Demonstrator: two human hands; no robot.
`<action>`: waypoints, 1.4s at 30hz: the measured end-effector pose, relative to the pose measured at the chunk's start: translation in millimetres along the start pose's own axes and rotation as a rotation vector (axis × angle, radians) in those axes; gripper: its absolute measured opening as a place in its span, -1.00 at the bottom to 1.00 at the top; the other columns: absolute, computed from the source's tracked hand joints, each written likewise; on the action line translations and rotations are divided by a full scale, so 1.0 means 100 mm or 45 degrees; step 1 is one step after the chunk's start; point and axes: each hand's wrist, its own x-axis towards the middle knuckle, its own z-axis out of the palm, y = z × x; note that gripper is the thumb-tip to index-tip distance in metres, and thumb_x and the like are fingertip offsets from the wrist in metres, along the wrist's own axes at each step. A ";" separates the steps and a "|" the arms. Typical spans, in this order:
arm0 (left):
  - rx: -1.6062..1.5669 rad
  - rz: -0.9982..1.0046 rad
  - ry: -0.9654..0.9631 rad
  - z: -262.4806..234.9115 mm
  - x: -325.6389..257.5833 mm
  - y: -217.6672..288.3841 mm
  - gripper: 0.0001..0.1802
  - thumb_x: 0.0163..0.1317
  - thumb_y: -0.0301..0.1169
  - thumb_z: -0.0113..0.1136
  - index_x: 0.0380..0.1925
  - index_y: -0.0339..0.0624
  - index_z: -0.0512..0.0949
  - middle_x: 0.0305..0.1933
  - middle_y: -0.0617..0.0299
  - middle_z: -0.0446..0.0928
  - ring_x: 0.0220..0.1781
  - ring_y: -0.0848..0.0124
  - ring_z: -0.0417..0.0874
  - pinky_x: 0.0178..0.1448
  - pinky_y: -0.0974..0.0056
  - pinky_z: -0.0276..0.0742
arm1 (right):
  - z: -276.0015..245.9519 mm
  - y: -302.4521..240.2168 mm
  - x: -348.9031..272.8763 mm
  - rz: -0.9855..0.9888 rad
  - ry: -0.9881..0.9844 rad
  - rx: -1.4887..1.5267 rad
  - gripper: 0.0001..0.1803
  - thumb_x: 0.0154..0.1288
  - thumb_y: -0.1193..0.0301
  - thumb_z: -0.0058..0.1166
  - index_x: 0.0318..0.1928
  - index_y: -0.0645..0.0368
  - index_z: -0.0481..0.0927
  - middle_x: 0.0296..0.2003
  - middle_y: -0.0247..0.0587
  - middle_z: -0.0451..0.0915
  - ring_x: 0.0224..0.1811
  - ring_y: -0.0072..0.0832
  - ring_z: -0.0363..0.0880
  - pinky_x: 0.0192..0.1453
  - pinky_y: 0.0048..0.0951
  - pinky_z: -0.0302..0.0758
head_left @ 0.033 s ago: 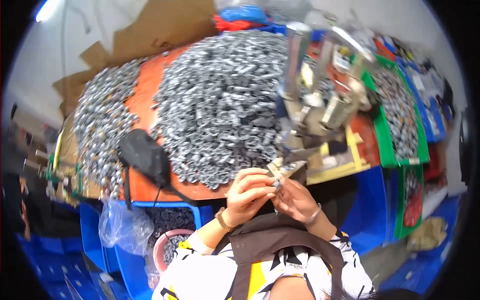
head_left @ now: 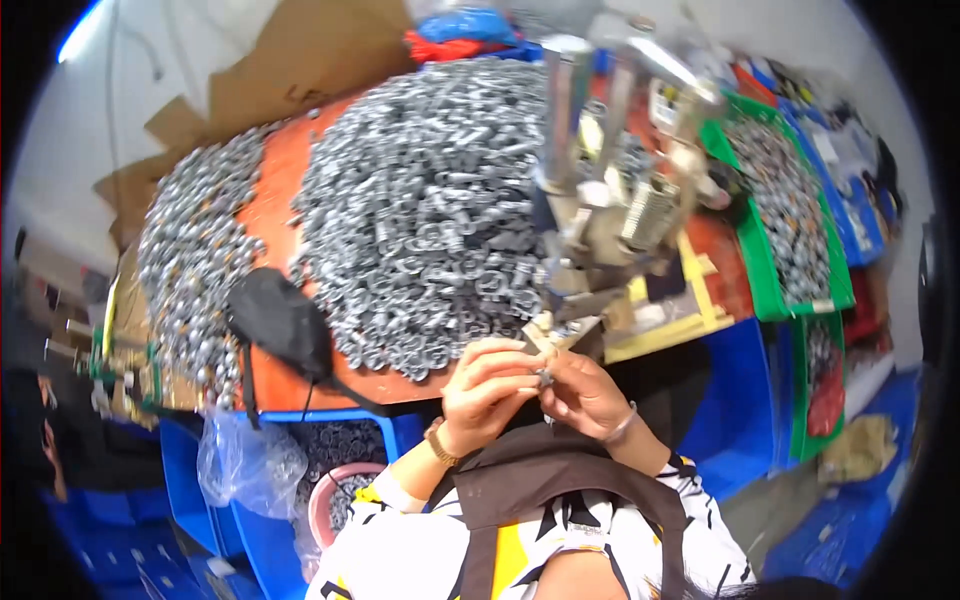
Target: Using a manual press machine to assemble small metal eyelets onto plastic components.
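My left hand (head_left: pixel 490 392) and my right hand (head_left: pixel 588 396) meet close to my body, just past the front edge of the orange table (head_left: pixel 385 388). Pinched between the fingertips of both is a small grey metal part (head_left: pixel 545 378), mostly hidden by the fingers. Right beyond the fingertips stands a bench machine (head_left: pixel 590 225) with upright metal columns and a coil spring; its pale front piece (head_left: pixel 540 333) almost touches my fingers. A large heap of small grey metal fittings (head_left: pixel 420 210) spreads over the table, left of the machine.
A second pile of small round metal parts (head_left: pixel 195 250) lies at the left, with a black pouch (head_left: pixel 280 320) beside it. Green bins (head_left: pixel 850 300) of parts stand at the right. Below the table are blue bins (head_left: pixel 265 545), a pink basin (head_left: pixel 322 510) and a clear plastic bag (head_left: pixel 240 460).
The view has shifted slightly, so table and machine appear a little farther left. Both hands keep their pinch on the small part near the machine's front.
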 end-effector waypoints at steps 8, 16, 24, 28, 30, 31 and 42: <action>0.171 -0.389 0.759 0.13 -0.05 -0.15 -0.53 0.18 -0.51 0.24 0.11 -0.27 0.41 0.24 -0.06 0.41 0.40 0.09 0.31 0.49 -0.06 0.02 | -0.22 -0.08 -0.10 -0.620 0.512 -1.077 -0.89 0.38 0.40 0.08 -0.20 0.17 0.52 -0.45 -0.42 0.51 -0.46 -0.71 0.47 -0.36 -0.64 0.40; 0.305 -0.343 -0.228 0.36 -0.17 -0.01 -0.67 0.00 -0.51 0.42 -0.17 -0.23 0.62 -0.25 0.17 0.58 -0.25 0.28 0.59 -0.04 0.14 0.50 | -0.18 -0.04 -0.06 -0.585 0.309 -0.913 -0.78 0.29 0.50 0.19 -0.09 0.20 0.47 -0.26 -0.44 0.53 -0.42 -0.73 0.47 -0.38 -0.60 0.43; 0.301 -0.480 -0.048 0.57 -0.03 -0.33 -0.81 0.11 -0.51 0.32 -0.25 -0.29 0.62 -0.37 0.20 0.53 -0.55 0.47 0.42 -0.46 0.39 0.33 | -0.35 -0.08 0.08 -1.236 0.785 -2.005 -0.85 0.15 0.39 0.27 -0.27 0.11 0.61 -0.53 -0.32 0.62 -0.46 -0.38 0.61 -0.22 -0.38 0.41; 0.337 -0.442 -0.056 0.63 -0.06 -0.41 -0.81 0.11 -0.50 0.33 -0.25 -0.28 0.62 -0.38 0.21 0.51 -0.57 0.48 0.40 -0.48 0.38 0.31 | -0.30 -0.04 0.09 -1.228 0.820 -2.075 -0.90 0.16 0.39 0.23 -0.38 0.04 0.55 -0.55 -0.39 0.59 -0.46 -0.37 0.59 -0.22 -0.35 0.36; 0.332 -0.453 -0.050 0.65 -0.06 -0.41 -0.80 0.11 -0.49 0.34 -0.25 -0.28 0.62 -0.39 0.20 0.50 -0.57 0.46 0.40 -0.49 0.38 0.31 | -0.32 -0.01 0.08 -1.201 0.820 -2.106 -0.89 0.16 0.38 0.22 -0.39 0.04 0.54 -0.55 -0.40 0.59 -0.46 -0.38 0.60 -0.22 -0.34 0.35; 0.330 -0.452 -0.046 0.65 -0.05 -0.40 -0.80 0.11 -0.49 0.34 -0.25 -0.28 0.62 -0.39 0.20 0.50 -0.57 0.46 0.40 -0.49 0.38 0.31 | -0.33 0.00 0.07 -1.174 0.813 -2.138 -0.89 0.17 0.38 0.22 -0.40 0.03 0.53 -0.55 -0.40 0.59 -0.46 -0.38 0.60 -0.22 -0.34 0.35; 0.368 -0.545 -0.090 0.61 -0.03 -0.40 -0.78 0.07 -0.49 0.37 -0.29 -0.27 0.57 -0.25 0.08 0.58 -0.34 0.10 0.62 -0.27 0.20 0.53 | -0.30 -0.68 -0.22 -1.008 1.021 -1.780 -0.81 0.28 0.42 0.19 -0.14 0.24 0.61 -0.37 -0.19 0.68 -0.30 -0.50 0.67 -0.16 -0.49 0.54</action>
